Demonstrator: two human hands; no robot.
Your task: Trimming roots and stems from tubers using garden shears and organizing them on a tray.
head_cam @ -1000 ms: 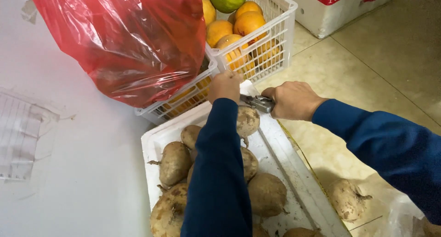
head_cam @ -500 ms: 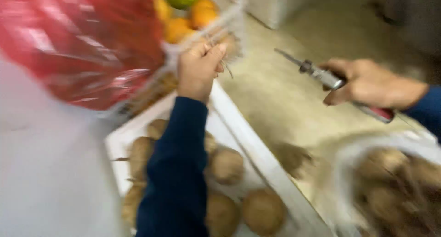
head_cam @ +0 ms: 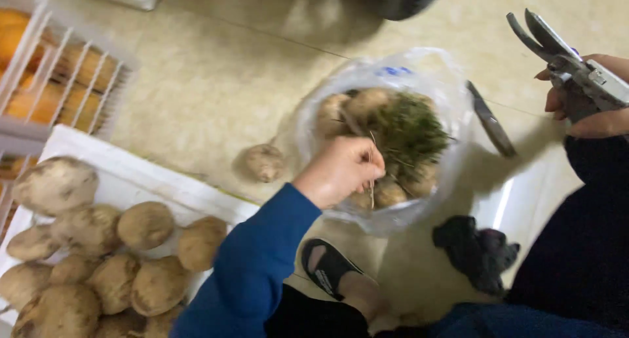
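We see the left hand pinching a thin root trimming over the clear plastic bag of scraps and tubers on the floor. The right hand is closed around metal shears, blades apart, raised well off to the side. The white tray holds many brown tubers — trimmed or not, we can't tell; one stray tuber lies between tray and bag.

A glossy beige tiled floor with thin dark grout lines spreads under soft indoor light, a white basket standing at its left edge.
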